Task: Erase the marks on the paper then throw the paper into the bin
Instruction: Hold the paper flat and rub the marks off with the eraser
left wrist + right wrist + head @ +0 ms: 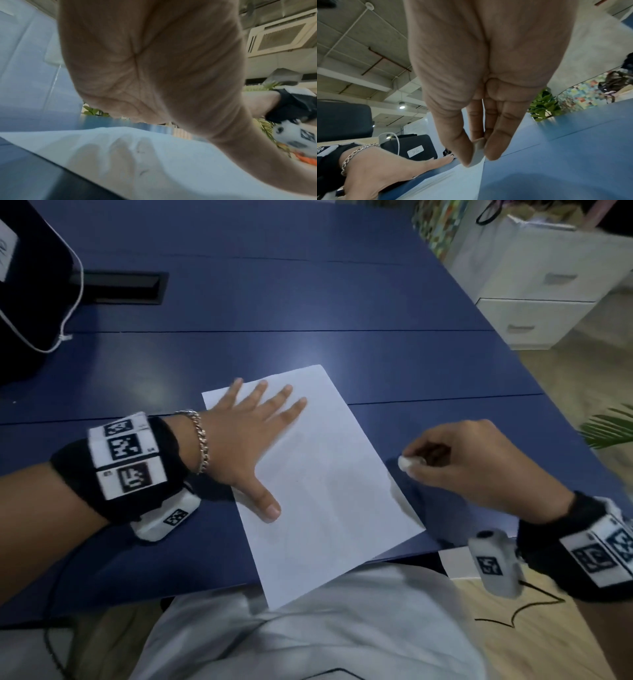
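A white sheet of paper [329, 484] lies tilted on the blue table [274, 302], its near corner hanging over the front edge. My left hand [253, 433] lies flat on the sheet's upper left part with fingers spread, pressing it down. Faint grey marks show on the paper [140, 151] in the left wrist view. My right hand [459, 463] hovers just off the sheet's right edge, pinching a small white eraser [406, 463] between thumb and fingertips. The eraser [478, 152] sits just above the paper edge in the right wrist view. No bin is visible.
A black bag [30, 296] with a white cord lies at the table's far left beside a cable slot [123, 287]. White drawers [541, 299] stand on the floor to the right. A green plant [613, 426] is near the right table edge.
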`<act>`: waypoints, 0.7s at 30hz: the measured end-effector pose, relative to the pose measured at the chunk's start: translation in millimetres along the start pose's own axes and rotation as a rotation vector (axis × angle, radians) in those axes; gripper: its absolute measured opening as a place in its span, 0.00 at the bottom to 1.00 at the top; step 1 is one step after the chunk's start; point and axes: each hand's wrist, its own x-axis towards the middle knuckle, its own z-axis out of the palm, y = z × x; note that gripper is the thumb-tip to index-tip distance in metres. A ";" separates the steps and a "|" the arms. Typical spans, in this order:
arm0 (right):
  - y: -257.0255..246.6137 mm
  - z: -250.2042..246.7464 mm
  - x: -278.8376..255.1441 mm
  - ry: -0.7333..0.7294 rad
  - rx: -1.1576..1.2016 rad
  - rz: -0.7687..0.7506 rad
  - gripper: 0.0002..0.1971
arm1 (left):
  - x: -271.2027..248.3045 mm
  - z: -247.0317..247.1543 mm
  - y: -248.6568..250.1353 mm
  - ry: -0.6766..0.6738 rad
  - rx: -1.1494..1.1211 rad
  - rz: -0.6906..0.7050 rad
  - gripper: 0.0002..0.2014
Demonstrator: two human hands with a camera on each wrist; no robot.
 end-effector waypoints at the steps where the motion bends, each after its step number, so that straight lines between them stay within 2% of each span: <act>1: 1.5 -0.1 -6.0 0.006 0.022 0.018 0.02 | -5.5 0.9 -3.1 -0.002 -0.027 -0.048 0.82; 4: 3.4 1.5 -19.3 0.019 0.067 0.035 0.03 | -20.9 7.6 -3.5 0.049 -0.059 -0.145 0.79; 8: 1.7 12.6 -27.9 0.003 0.060 0.019 0.04 | -36.8 19.3 7.3 0.049 -0.068 -0.179 0.70; 10: -0.9 20.6 -29.1 -0.012 0.037 -0.015 0.04 | -39.1 24.9 11.3 0.034 -0.052 -0.189 0.71; 17: -9.7 43.4 -31.7 -0.097 -0.025 -0.144 0.04 | -29.5 14.5 -1.7 -0.047 -0.032 -0.172 0.76; 21: -14.8 44.5 -31.7 -0.155 -0.065 -0.200 0.02 | -26.8 -2.5 1.0 -0.092 -0.061 -0.112 0.69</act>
